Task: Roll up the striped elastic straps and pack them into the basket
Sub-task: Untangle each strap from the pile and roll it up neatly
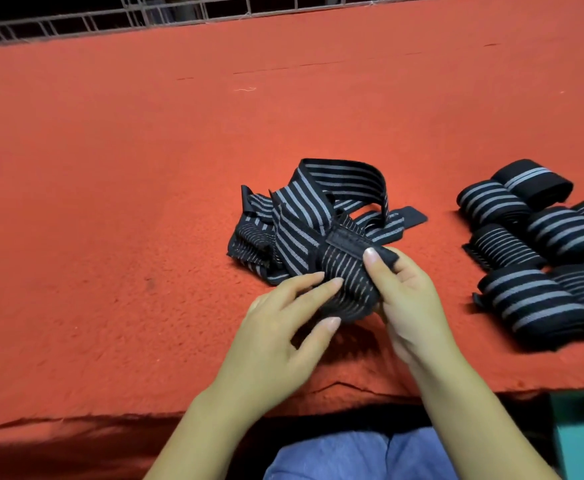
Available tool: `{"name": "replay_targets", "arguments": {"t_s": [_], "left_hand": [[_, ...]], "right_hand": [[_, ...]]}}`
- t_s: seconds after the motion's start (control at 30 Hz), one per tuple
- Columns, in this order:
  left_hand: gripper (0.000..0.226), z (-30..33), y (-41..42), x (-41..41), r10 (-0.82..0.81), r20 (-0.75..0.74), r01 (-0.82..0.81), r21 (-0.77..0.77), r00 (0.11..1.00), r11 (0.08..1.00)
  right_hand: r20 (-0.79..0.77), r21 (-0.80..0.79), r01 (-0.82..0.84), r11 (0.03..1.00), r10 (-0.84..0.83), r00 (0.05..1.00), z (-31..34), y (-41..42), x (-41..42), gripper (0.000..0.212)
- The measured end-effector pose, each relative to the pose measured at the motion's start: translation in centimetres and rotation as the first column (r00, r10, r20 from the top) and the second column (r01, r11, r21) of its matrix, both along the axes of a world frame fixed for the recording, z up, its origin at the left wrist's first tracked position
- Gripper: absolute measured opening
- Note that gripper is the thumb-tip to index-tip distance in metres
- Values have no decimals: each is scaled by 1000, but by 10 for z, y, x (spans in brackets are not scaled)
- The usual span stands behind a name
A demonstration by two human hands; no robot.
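Blue cloth over my lap [353, 455] sits nearest, and just past it both my hands work at the front edge of the red felt table [110, 202]. Between them I hold the roll [344, 282] I am winding, lifted a little off the felt so it can turn. My left hand [276, 341] cups its near side, fingertips and thumb curled onto the stripes to keep the turns from springing loose. My right hand [408, 306] pinches the other end, thumb pressed on top beside the hook-and-loop tab [347, 239], I judge to hold tension while the tail feeds in. That tail runs back into the loose heap of strap [321, 199], still unwound behind the roll; whether the heap is one strap or two tangled I cannot tell. To the right, well apart, the finished rolls [543, 251] lie bunched close together, likely staged for packing in one go. I count seven, though the edge of view cuts some off. No basket shows. Farthest off, a wire grid [179, 15] runs along the table's back edge
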State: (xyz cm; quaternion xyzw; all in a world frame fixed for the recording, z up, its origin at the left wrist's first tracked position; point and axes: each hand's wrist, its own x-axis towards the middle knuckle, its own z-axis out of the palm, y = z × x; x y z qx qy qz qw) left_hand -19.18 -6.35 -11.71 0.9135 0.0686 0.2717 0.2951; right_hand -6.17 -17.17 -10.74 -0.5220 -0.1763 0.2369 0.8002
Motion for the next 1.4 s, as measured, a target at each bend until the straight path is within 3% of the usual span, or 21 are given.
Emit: {"name": "replay_targets", "arguments": {"t_s": [0.17,0.3,0.4,0.47,0.5,0.6,0.67,0.73,0.8,0.83,0.87,0.97,1.07,1.13,1.27,1.4], "left_hand": [[42,15,14,5,244,128,-214,-213,961,953],[17,19,9,15,160,82,-130,-296,984,946],[13,17,8,16,221,67,-158,-507,973,848],[13,16,11,14,275,40,-190,-629,961,754],[12,16,13,14,290,25,-201,-665,957,719],[8,12,21,14,312,-9,-226,-710,950,667],[31,13,23,13,313,-17,-231,-712,950,663],[46,16,25,12,322,-4,-230,-707,947,668],[32,19,28,10,325,8,-227,-700,946,677],[15,20,28,10,330,17,-222,-708,944,671],[13,21,28,11,332,26,-212,-722,943,659],[52,26,28,12,310,110,-125,-751,944,648],[48,33,28,20,295,130,-96,-760,947,643],[47,40,26,26,301,93,-119,-778,949,617],[40,53,25,32,283,45,-115,-844,958,524],[25,63,24,32,179,68,-2,-931,981,365]], "right_hand": [[44,-17,-165,986,166,985,6,-5,1,17],[58,-10,-284,959,284,957,7,2,-9,14],[120,-90,-74,993,84,989,-2,4,3,15],[374,-259,207,943,-100,922,-15,3,21,16],[501,-335,308,891,-108,859,-22,3,29,21],[667,-579,341,741,189,721,-41,12,48,59],[676,-643,338,688,302,672,-50,21,53,57],[711,-582,398,709,205,673,-51,25,58,29],[666,-501,413,761,35,745,-41,23,64,6],[603,-457,378,805,-32,797,-35,21,68,6],[550,-405,344,847,-75,832,-26,19,70,11],[424,-226,252,941,-138,895,5,17,72,14],[153,8,98,995,-98,983,36,18,73,12],[52,109,42,993,-48,998,58,20,73,13],[18,287,-20,958,16,1000,107,25,72,16],[6,425,-107,899,115,993,141,34,66,22]]}}
